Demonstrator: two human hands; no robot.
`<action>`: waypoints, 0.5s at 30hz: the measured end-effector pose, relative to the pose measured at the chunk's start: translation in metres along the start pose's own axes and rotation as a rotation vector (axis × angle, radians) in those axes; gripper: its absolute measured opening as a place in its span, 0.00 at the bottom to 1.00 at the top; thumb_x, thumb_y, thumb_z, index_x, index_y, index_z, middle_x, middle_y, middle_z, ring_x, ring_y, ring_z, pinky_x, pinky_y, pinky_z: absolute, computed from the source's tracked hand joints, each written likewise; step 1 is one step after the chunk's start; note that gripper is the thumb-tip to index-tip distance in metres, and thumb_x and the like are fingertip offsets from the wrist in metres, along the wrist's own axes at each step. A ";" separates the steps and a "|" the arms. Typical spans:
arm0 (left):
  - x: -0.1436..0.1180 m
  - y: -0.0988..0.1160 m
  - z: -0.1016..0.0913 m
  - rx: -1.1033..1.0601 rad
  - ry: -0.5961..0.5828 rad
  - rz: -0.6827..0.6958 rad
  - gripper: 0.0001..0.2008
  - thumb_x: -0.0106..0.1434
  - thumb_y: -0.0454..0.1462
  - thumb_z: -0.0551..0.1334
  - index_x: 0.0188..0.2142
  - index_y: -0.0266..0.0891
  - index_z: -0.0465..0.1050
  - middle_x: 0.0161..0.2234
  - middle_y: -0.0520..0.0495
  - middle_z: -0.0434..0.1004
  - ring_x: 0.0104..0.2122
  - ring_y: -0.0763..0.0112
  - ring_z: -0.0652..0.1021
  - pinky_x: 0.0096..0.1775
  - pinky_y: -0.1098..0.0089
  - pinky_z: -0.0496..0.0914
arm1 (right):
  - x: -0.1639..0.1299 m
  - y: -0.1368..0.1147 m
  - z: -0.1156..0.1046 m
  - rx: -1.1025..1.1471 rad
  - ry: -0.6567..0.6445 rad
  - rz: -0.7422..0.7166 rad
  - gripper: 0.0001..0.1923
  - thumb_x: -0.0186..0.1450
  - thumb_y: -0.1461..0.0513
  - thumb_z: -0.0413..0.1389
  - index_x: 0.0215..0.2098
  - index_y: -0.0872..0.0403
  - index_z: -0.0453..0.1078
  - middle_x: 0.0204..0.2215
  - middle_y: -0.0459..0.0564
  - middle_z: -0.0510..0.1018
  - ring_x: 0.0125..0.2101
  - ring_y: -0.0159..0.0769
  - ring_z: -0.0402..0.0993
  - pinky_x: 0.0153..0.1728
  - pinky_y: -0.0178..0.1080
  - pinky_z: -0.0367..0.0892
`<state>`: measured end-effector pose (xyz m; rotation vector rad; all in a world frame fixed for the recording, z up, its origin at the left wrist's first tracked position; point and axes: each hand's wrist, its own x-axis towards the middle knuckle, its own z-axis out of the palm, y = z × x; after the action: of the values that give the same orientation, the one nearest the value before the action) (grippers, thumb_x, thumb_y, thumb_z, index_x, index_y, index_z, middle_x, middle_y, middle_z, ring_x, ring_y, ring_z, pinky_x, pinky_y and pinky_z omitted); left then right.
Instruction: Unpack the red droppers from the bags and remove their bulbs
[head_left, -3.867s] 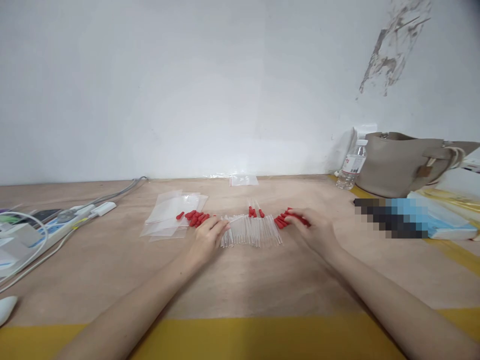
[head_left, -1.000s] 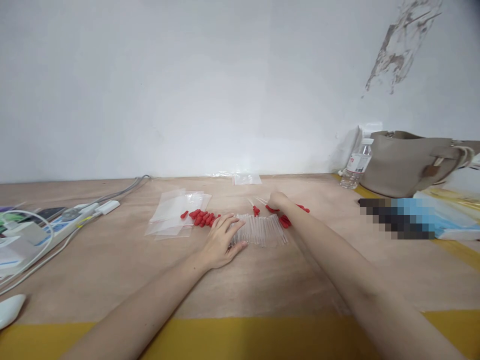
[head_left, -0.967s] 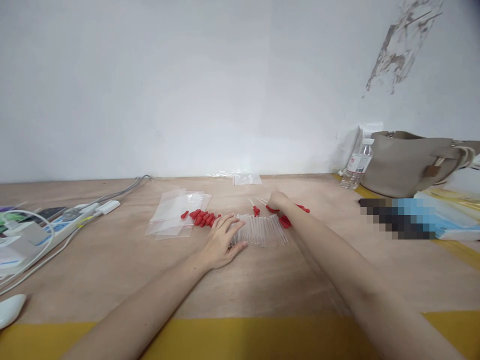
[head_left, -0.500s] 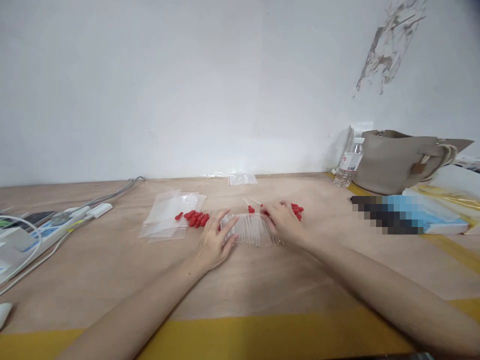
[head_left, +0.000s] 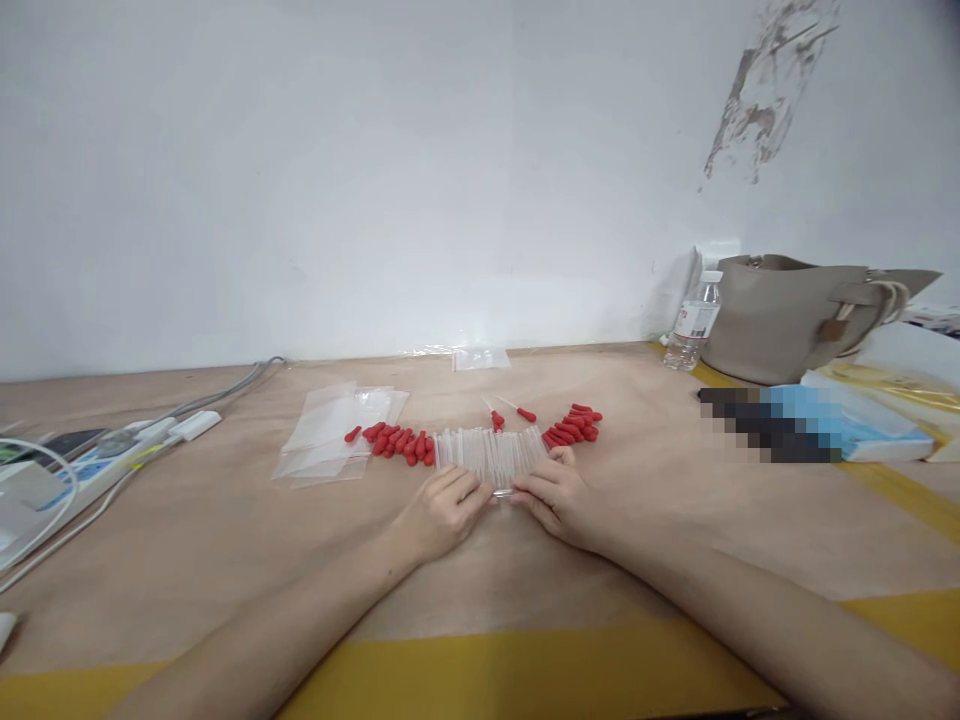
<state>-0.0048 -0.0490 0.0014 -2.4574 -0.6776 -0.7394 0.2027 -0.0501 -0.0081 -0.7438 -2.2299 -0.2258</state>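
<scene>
A row of thin clear dropper tubes [head_left: 491, 455] lies side by side on the wooden table. My left hand [head_left: 450, 510] is closed with curled fingers at the near left end of the row. My right hand [head_left: 556, 497] is closed likewise at the near right, thumbs of both hands almost meeting. A small shiny edge shows between them. Red rubber bulbs are piled to the left [head_left: 401, 443] and right [head_left: 576, 427] of the row. Just beyond it lie two droppers with red bulbs on them, one on the left [head_left: 496, 418] and another on the right [head_left: 525, 414].
Clear zip bags [head_left: 322, 435] are spread at the left, with another bag [head_left: 480, 359] by the wall. A power strip [head_left: 97, 470] with cables sits far left. On the right stand a water bottle [head_left: 694, 325], a grey bag [head_left: 780, 320] and a blue packet [head_left: 885, 430].
Both hands have drawn nearer to me and closer together, from the sides of the tube row to its near edge. Their fingers have gone from spread to curled, uncovering both bulb piles.
</scene>
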 end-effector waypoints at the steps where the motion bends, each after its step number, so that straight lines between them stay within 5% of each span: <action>1: 0.000 0.001 -0.001 0.010 -0.029 0.005 0.10 0.64 0.35 0.51 0.32 0.37 0.69 0.22 0.49 0.64 0.25 0.72 0.66 0.28 0.70 0.62 | -0.001 0.001 -0.001 -0.041 -0.007 -0.021 0.10 0.64 0.61 0.47 0.31 0.54 0.68 0.21 0.45 0.71 0.24 0.29 0.64 0.36 0.39 0.51; 15: -0.002 0.000 -0.003 -0.091 -0.086 -0.005 0.10 0.64 0.33 0.50 0.31 0.35 0.67 0.23 0.49 0.63 0.25 0.72 0.64 0.29 0.71 0.62 | -0.006 0.008 -0.011 -0.332 -0.052 -0.232 0.10 0.65 0.64 0.45 0.31 0.54 0.67 0.19 0.44 0.66 0.24 0.29 0.60 0.36 0.38 0.52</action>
<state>-0.0074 -0.0509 0.0022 -2.5834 -0.6966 -0.6842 0.2170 -0.0497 -0.0053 -0.6661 -2.3565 -0.7117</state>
